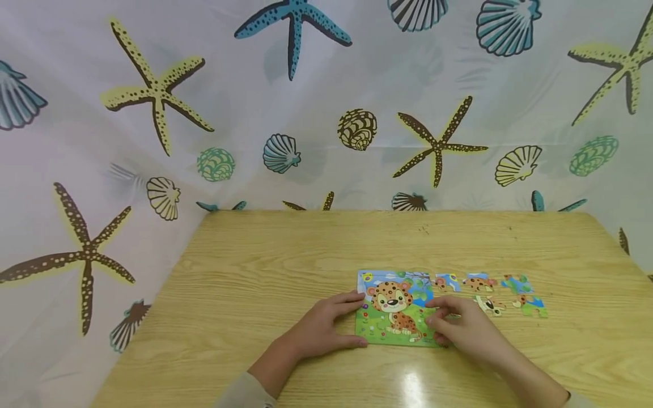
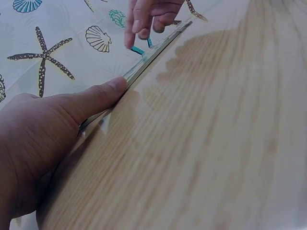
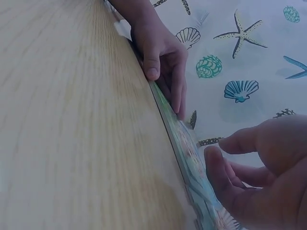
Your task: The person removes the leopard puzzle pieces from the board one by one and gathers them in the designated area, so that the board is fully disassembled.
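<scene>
A jigsaw puzzle point(image 1: 395, 309) with a cartoon leopard cub on grass lies flat on the wooden table. At its left side is my left hand point(image 1: 326, 323), thumb on the near left corner and fingers stretched along the left edge. In the left wrist view the thumb point(image 2: 108, 93) touches the board's thin edge. Over the puzzle's right side hovers my right hand point(image 1: 461, 323), fingers loosely bent, thumb and index apart. No piece shows between those fingertips. It hides the board's lower right part. The right wrist view shows the right hand point(image 3: 259, 167) just above the board.
Several loose jigsaw pieces lie right of the puzzle, in two rough rows; among them are a spotted piece point(image 1: 479, 282), a face piece point(image 1: 490, 306) and a blue-green piece point(image 1: 517, 283). A curtain point(image 1: 316, 113) with starfish and shells hangs behind the table point(image 1: 255, 249).
</scene>
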`<state>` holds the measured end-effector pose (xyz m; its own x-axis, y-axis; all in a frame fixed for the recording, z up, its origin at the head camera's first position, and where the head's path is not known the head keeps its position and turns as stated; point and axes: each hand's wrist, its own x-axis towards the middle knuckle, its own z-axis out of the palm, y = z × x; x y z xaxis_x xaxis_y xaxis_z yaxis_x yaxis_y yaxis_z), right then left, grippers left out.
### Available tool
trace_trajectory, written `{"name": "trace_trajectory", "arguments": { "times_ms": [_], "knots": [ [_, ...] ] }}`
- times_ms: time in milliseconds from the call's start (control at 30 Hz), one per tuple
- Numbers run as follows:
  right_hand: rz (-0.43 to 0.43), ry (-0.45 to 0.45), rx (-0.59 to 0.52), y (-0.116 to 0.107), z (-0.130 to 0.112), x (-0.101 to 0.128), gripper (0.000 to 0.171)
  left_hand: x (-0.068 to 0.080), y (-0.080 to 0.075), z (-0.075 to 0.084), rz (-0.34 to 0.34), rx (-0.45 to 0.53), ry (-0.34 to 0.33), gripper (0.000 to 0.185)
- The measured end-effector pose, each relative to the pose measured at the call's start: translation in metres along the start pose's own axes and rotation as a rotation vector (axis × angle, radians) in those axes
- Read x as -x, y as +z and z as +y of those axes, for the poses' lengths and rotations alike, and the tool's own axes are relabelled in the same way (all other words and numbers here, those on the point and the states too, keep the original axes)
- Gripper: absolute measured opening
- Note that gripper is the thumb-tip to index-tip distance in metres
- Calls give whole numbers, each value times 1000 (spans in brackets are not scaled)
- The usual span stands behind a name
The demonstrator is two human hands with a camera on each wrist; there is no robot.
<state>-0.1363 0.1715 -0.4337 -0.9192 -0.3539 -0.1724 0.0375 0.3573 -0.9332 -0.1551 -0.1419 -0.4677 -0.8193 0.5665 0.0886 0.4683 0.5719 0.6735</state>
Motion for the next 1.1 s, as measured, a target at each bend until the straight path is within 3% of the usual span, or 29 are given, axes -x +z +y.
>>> {"name": "trace_trajectory", "arguments": {
  "times_ms": [167, 267, 500, 667, 833, 1100],
  "knots": [
    [-82, -29, -23, 15, -6, -12, 48, -1, -1, 0, 0, -7, 6, 77],
    [-83, -48, 2, 23, -3, -17, 48, -1, -1, 0, 1, -8, -15, 79],
    [4, -47, 183, 33, 5, -16, 44, 2, 4, -2, -8, -11, -14, 78],
    [80, -51, 236, 36, 1, -18, 39, -1, 2, -4, 19, -24, 6, 77],
    [65, -63, 185, 37, -4, -19, 32, -1, 0, -5, 14, -17, -8, 78],
    [-30, -65, -17, 31, -1, -17, 27, -2, 2, -3, 2, -5, -12, 77]
  ]
}}
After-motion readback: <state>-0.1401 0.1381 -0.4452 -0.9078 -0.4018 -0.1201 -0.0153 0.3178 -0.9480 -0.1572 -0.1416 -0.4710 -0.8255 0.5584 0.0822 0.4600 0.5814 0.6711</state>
